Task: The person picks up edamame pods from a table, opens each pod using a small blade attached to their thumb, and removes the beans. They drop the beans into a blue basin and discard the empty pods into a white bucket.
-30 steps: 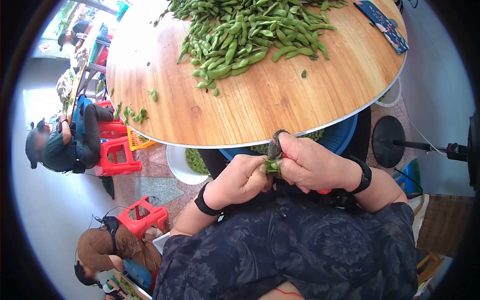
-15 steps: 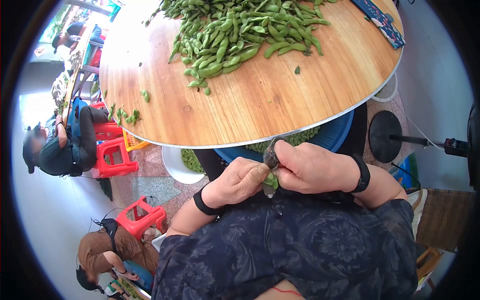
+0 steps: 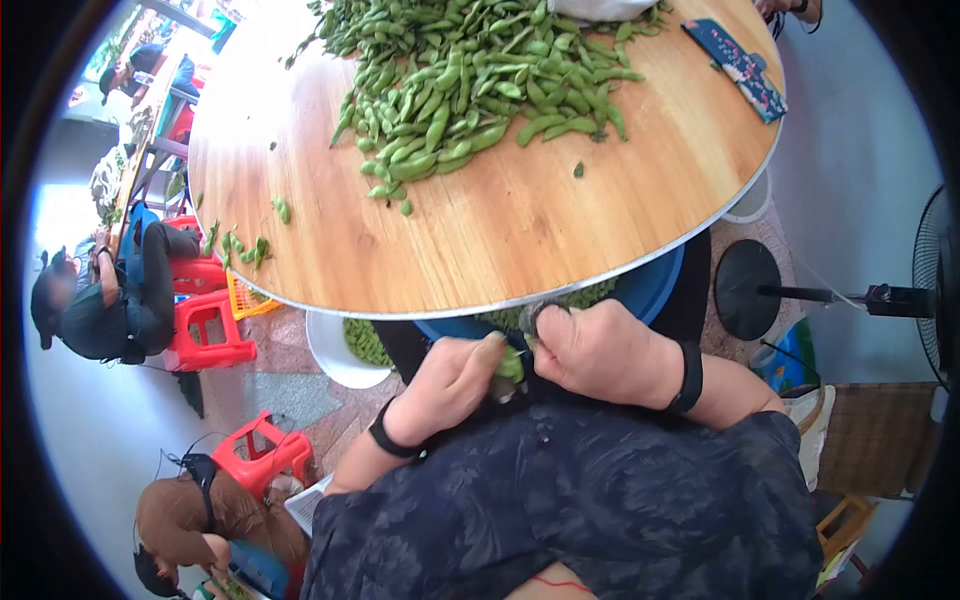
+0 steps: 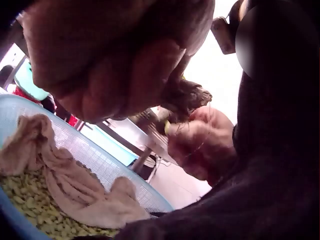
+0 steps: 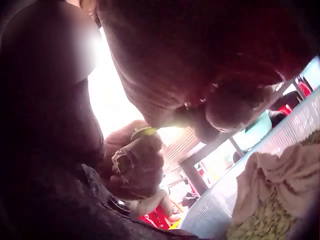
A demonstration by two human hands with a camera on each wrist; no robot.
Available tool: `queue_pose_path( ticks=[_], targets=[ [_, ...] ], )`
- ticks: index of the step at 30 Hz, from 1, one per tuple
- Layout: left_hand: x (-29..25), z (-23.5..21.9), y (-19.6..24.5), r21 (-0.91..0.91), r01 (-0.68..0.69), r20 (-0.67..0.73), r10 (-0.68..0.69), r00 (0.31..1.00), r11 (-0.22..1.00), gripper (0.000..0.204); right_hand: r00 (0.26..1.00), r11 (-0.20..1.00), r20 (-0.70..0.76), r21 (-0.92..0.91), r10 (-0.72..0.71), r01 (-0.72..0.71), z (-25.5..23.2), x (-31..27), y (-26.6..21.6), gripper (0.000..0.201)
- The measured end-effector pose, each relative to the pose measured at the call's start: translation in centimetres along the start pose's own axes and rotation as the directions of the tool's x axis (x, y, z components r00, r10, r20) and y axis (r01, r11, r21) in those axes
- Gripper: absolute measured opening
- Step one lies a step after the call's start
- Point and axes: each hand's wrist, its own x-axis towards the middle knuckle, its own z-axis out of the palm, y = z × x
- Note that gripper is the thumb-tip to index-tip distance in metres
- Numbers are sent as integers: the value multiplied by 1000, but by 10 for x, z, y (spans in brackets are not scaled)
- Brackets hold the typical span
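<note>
Both hands are just below the near edge of the round wooden table (image 3: 480, 270), a small gap between them. The left hand (image 3: 446, 385) pinches a green pod (image 3: 511, 364) between thumb and curled fingers. The right hand (image 3: 605, 350) is curled, a dark covering on its thumb or finger near the tip; whether it holds a pod is hidden. A large heap of green pods (image 3: 440, 100) lies on the table. Beneath the hands a blue basket (image 4: 75, 145) holds shelled beans (image 4: 40, 205) and a crumpled cloth (image 4: 85, 192).
A white bucket (image 3: 325, 350) of green beans stands left of the basket. Red stools (image 3: 265, 450) and seated people are at the left. A standing fan's round base (image 3: 747, 290) is at the right. A patterned blue object (image 3: 735, 68) and a few loose pods (image 3: 240, 246) lie on the table.
The hands have moved slightly apart, and the green pod is now with the left hand. The head view has shifted, and a white object now shows at the heap's far side.
</note>
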Motion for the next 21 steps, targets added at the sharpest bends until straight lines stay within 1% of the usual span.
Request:
queue_pose_path(
  ticks=[1,3,4,5,6,7,9,10,11,12,13,14,15,16,18,19,20,21],
  targets=[
    [-5,-6,-2,20,3,-42,-2,999,1000,44,1000,1000,1,-27,-5,5,-1,-2,1,14],
    [-23,-25,-8,28,26,-200,-20,980,999,37,994,990,111,-137,11,5,-8,-7,1,9],
    [-33,-39,-19,123,74,-313,-32,949,990,31,984,989,180,-144,11,15,-16,-7,0,9],
    [-44,-55,-35,206,134,-425,-34,904,969,24,979,980,204,-194,2,38,-25,-5,-2,13],
    [-54,-70,-55,206,94,-521,28,853,974,18,986,979,168,-201,2,32,-38,0,-1,14],
    [-65,-83,-74,208,60,-612,82,787,976,15,991,979,133,-202,1,27,-49,6,2,16],
    [-87,-103,-96,218,73,-748,119,653,973,24,990,937,84,-342,110,-75,-75,16,22,18],
    [-100,-119,-114,252,52,-759,164,629,966,27,983,919,-32,-352,181,-180,-86,24,36,17],
    [-107,-130,-128,286,34,-770,208,603,958,30,958,895,-147,-346,245,-282,-94,34,54,17],
    [-107,-130,-125,326,112,-802,212,558,939,27,952,875,-187,-382,243,-299,-101,44,73,18],
    [-105,-129,-123,324,102,-806,218,550,940,27,944,852,-229,-417,237,-315,-105,54,90,20],
    [-103,-129,-122,497,215,-792,338,509,840,26,946,851,-230,-425,227,-308,-107,62,101,20],
    [-102,-128,-120,634,333,-751,453,481,697,25,946,873,-189,-371,263,-317,-108,69,110,20],
    [-98,-123,-110,633,329,-752,456,476,700,25,944,890,-146,-317,297,-329,-109,72,115,21],
    [-86,-105,-84,581,212,-749,414,517,786,20,951,886,-121,-346,284,-308,-108,72,118,23],
    [-81,-95,-72,579,210,-750,413,517,788,20,957,883,-93,-368,275,-290,-107,71,117,24],
    [-74,-84,-60,578,116,-709,426,561,808,17,957,883,-90,-371,276,-289,-109,69,116,24],
    [-68,-74,-47,566,22,-666,441,601,824,14,918,862,-139,-313,373,-398,-112,66,115,24]
  ],
)
